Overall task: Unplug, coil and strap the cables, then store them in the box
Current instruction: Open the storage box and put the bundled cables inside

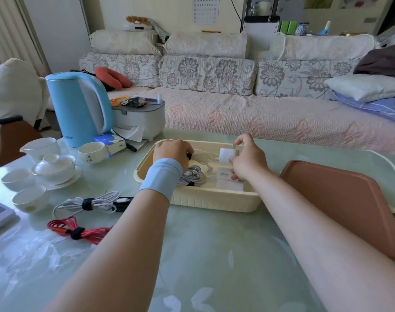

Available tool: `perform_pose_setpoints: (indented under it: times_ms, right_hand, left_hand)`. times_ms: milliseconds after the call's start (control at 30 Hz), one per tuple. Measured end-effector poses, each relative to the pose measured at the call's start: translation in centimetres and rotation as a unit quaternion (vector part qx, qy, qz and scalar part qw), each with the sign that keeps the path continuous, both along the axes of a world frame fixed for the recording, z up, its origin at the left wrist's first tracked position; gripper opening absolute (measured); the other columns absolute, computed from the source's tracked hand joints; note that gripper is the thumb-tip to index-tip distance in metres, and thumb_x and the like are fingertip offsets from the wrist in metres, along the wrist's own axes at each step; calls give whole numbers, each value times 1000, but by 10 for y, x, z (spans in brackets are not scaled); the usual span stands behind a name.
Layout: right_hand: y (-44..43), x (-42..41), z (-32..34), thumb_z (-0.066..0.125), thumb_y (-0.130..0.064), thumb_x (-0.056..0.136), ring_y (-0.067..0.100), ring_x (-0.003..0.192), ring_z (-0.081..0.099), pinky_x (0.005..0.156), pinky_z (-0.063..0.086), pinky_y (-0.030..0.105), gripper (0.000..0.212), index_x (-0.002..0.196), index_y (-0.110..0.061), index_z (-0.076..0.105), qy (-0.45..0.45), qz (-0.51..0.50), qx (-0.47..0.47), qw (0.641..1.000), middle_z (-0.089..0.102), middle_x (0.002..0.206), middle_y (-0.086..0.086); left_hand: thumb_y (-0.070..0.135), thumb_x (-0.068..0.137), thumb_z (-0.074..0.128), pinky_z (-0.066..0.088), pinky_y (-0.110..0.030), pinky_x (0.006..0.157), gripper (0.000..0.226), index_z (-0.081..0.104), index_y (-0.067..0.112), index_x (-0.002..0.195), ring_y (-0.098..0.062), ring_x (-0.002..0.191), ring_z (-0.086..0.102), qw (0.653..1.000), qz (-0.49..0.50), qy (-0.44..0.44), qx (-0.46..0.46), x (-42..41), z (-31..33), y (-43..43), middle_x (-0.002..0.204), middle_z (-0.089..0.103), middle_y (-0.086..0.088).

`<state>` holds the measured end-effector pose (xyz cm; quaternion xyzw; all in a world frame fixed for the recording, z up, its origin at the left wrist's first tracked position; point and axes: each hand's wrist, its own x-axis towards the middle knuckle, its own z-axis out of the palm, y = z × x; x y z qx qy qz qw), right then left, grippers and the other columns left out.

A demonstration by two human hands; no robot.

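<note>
A cream plastic box stands in the middle of the table. Inside it lie a coiled white cable and a white charger marked 90W. My left hand, with a blue wristband, is inside the box, closed on a white cable with a black strap. My right hand holds a white charger block by its prongs over the box. On the table to the left lie a strapped white cable coil and a strapped red cable coil.
The box's brown lid lies to the right. A blue kettle, a white tea set and small cups stand at the left. A grey-white appliance sits behind the kettle. A sofa runs behind the table.
</note>
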<state>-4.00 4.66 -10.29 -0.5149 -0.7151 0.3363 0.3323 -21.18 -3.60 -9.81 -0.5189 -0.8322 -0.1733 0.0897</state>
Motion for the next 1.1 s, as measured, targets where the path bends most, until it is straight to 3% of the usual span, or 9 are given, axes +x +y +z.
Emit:
perform_pose_setpoints:
  times_ms: [67,167,233,333,533,700,900,1033,1100]
  right_hand:
    - [5,-2,-5,53,-3,87,33,78,67,48,56,33,31,102,-30,48,-64,-2,14,998,61,103,11]
    - [11,-4,-5,54,-6,87,28,105,62,81,55,31,37,123,-16,57,-238,15,48,970,61,119,9]
    - [8,-4,-1,53,-12,92,26,107,63,88,52,27,30,121,-8,61,-310,26,54,949,65,118,8]
    - [2,-1,0,48,-10,94,33,105,62,75,43,27,26,115,-2,62,-300,49,55,951,64,113,15]
    - [-37,6,27,49,-16,97,28,129,47,103,38,32,43,139,-15,49,-231,149,127,953,43,145,11]
    - [-118,-14,44,51,-20,95,19,108,59,87,43,24,27,116,-24,68,-190,297,161,922,66,120,2]
    - [-198,-39,25,57,-29,92,27,118,56,94,49,35,40,132,-30,56,-312,405,138,848,58,129,3]
    - [-211,-39,2,65,-32,90,23,131,43,107,39,35,52,139,-24,49,-329,411,166,834,48,140,3]
    - [-211,-38,-1,67,-36,89,25,128,43,106,38,38,46,130,-23,52,-319,386,184,846,46,135,2]
  left_hand:
    - [18,88,56,46,-33,94,28,71,38,101,-24,102,60,998,7,-28,-58,-4,-9,6,111,68,5]
    - [23,91,52,50,-33,90,29,71,39,106,-28,102,60,991,8,-82,-102,-8,-13,10,115,66,3]
    - [27,92,50,50,-33,92,28,69,39,109,-27,105,60,990,1,-97,-99,-9,-13,10,119,65,5]
    - [33,91,52,46,-34,99,30,64,39,119,-25,113,58,988,-10,-115,-100,-10,-11,3,128,61,6]
    - [25,93,51,45,-33,96,30,63,30,119,-22,111,55,996,-57,-61,0,-6,18,-48,123,60,3]
    - [12,90,49,47,-30,80,19,61,24,99,-17,89,55,995,-38,-53,73,-13,34,-119,103,59,4]
    - [13,88,46,51,-31,88,25,57,36,87,-18,93,61,986,31,-111,-123,-22,24,-192,105,66,5]
    - [21,84,55,42,-32,103,39,57,33,121,-22,120,51,947,36,-69,-312,-24,3,-230,128,54,4]
    - [18,84,55,39,-34,105,46,55,36,126,-22,125,46,945,38,-23,-324,-25,-4,-238,131,52,4]
